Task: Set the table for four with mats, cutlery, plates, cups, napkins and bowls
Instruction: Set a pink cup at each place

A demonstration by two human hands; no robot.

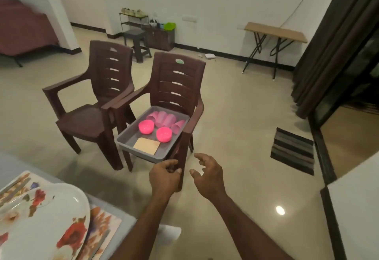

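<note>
Left hand (164,175): being held low at centre frame, fingers curled in front of the near chair's front leg; whether the leg is being gripped cannot be told.
Right hand (207,174): being held out just right of the left hand, grip half open, fingers spread and bent, nothing being held.
Grey tray (127,138): being carried on the seat of the near brown chair (174,83), centre frame.
Pink bowls (146,126): two being seen in the tray, side by side, mouths tilted toward the camera.
Pink cups (166,119): being seen lying in a row at the tray's far end, behind the bowls.
Napkin (146,146): a tan sheet being seen flat at the tray's near edge.
Floral plate (47,214): being seen at lower left, resting on a patterned mat (102,225) on the bench (12,169).
Second chair (96,95): being seen left of the first, arms touching.
</note>
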